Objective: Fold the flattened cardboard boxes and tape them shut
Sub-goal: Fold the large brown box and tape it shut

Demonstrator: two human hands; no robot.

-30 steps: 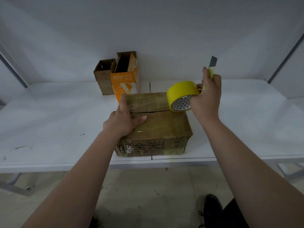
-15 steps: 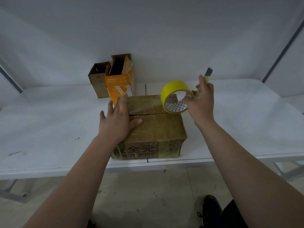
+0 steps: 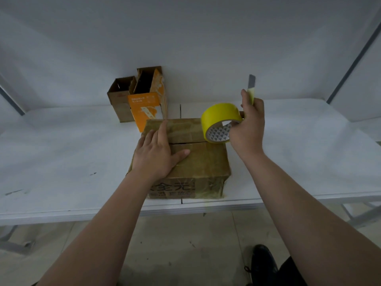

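A brown cardboard box (image 3: 203,164) stands near the table's front edge, its two top flaps folded down with a dark seam between them. My left hand (image 3: 157,152) lies flat on the box's left top, fingers across the seam. My right hand (image 3: 248,129) grips a yellow tape roll (image 3: 219,117) at the box's right top edge, over the seam's right end. The same hand holds a utility knife (image 3: 251,87) whose blade points up.
Two open cardboard boxes stand at the back of the white table (image 3: 61,153): a plain brown one (image 3: 120,100) and a taller orange-printed one (image 3: 148,102). The wall rises right behind them. My shoe (image 3: 262,259) shows on the floor below.
My right hand has lowered the tape roll toward the box top's right edge. My left hand has stayed pressed on the flaps, shifting only slightly.
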